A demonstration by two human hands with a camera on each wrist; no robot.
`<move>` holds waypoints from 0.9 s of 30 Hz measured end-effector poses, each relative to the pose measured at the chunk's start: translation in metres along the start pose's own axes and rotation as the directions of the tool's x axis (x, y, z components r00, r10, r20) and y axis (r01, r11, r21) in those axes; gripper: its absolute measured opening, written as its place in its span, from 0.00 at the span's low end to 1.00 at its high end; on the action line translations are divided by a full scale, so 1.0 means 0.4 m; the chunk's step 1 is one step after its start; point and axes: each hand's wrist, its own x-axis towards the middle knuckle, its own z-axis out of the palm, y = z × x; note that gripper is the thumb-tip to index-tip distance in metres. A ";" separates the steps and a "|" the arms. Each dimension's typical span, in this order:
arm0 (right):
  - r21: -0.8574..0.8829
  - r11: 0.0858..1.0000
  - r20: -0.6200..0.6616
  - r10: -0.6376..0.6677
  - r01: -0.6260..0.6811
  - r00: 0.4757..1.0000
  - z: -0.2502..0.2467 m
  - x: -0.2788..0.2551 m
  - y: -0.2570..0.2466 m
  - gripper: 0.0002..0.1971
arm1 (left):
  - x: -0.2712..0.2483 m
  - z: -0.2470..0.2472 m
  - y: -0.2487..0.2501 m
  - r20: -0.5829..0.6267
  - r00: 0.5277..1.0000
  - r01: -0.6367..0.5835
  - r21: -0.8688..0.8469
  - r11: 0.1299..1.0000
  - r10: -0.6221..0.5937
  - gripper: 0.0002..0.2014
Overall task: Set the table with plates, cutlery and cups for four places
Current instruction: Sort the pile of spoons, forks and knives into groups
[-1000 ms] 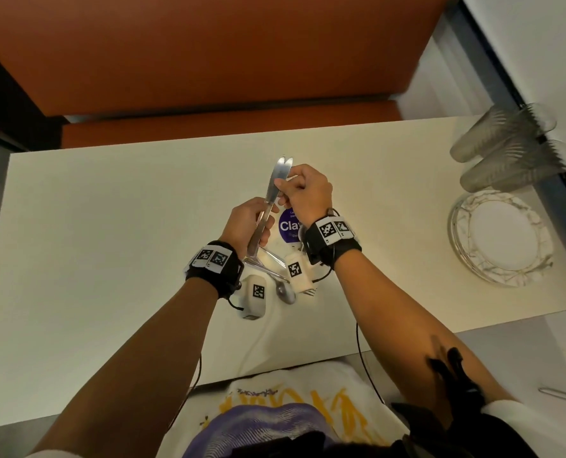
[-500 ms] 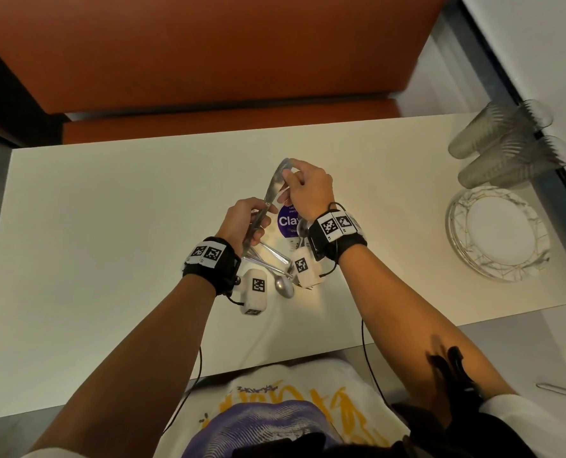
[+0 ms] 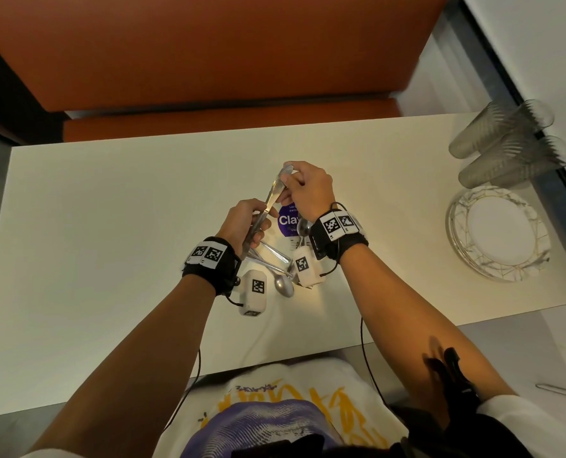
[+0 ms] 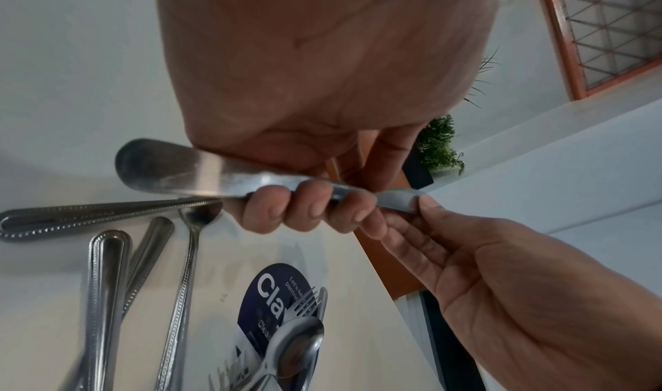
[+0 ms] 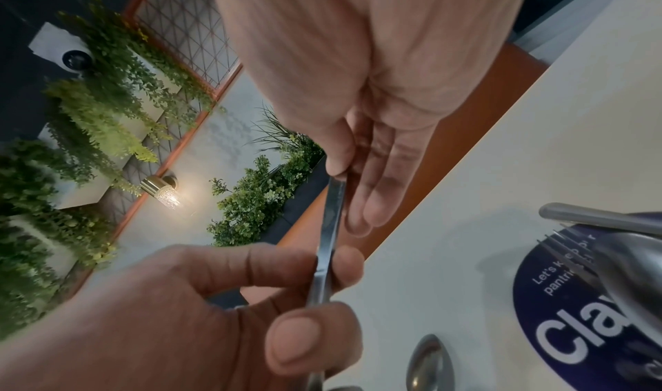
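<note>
Fingers point(image 4: 311, 209) gripping knife point(image 4: 186, 173), sticker point(image 5: 573, 320) reading "Cla"

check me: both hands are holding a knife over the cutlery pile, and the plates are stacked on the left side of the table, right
Not quite. In the head view the plates are stacked on the right side of the table, below the cups. Left hand and right hand do hold the knife over the cutlery pile.
</note>
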 end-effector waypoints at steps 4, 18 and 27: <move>0.016 1.000 0.000 -0.009 0.009 1.000 -0.006 0.000 0.000 0.16 | 0.005 -0.003 0.002 0.007 1.000 -0.005 0.008 1.000 0.005 0.11; 0.068 0.997 0.063 0.038 -0.042 0.997 -0.056 0.057 0.012 0.09 | 0.045 0.021 0.037 0.030 1.000 0.001 0.183 0.983 -0.007 0.15; 0.226 0.933 -0.120 0.311 -0.279 0.943 -0.164 0.171 0.076 0.07 | 0.172 0.031 0.057 0.008 0.877 -0.342 0.714 0.611 0.481 0.07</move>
